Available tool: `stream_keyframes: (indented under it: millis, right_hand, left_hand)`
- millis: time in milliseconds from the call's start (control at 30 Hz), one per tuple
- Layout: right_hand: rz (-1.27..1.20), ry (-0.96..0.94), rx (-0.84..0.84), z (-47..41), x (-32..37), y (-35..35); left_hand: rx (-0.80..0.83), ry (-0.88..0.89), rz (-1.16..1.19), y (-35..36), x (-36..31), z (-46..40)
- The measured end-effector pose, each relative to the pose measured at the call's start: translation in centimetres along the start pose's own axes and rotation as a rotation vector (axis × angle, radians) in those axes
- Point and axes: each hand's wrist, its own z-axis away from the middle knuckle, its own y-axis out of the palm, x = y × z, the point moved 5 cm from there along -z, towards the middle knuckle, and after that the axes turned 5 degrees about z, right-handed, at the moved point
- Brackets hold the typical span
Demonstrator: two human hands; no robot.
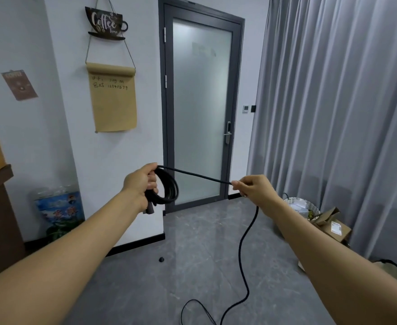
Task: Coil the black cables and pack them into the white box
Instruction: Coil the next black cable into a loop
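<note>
Loose black cable (242, 259) trails off the floor to my right hand (251, 187), fingers pinching it taut, left hand (141, 184) clamped round the coil (169, 188); floppy, light stuff, so grab close to the loops.

The black cable (169, 187), partly coiled into hanging loops, runs taut rightward, then trails down onto the floor.

Both bare arms were stretched forward and raised in front of the body. The left hand (141, 184) was held with its back to the camera, its fingers curled round a bundle of loops of the black cable (169, 186). The right hand (253, 187) was held level with it and well apart, the cable pinched between thumb and fingertips (236, 184).
</note>
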Motion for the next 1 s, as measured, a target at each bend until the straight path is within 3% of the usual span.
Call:
stream_keyframes:
  millis: [133,267,467,600,1000]
  right_hand:
    - [0.037,0.000,-0.081,0.0,-1.6,-1.3]
    - [0.202,-0.077,-0.105,-0.3,0.1,-0.9]
    - [0.408,-0.306,0.183,1.3,5.9,3.2]
    - [0.276,-0.384,0.331,3.1,9.0,4.8]
    - [-0.371,-0.309,0.394,4.5,10.9,4.9]
  left_hand:
    - [-0.117,0.050,0.029,-2.2,-1.1,-1.0]
    - [-0.121,0.180,-0.162,-2.2,-1.3,-1.4]
    - [0.002,0.402,-0.437,0.3,-1.6,-0.5]
    - [0.076,0.423,-0.512,1.3,-1.0,0.3]
    - [0.352,0.247,-0.466,3.9,1.3,3.8]
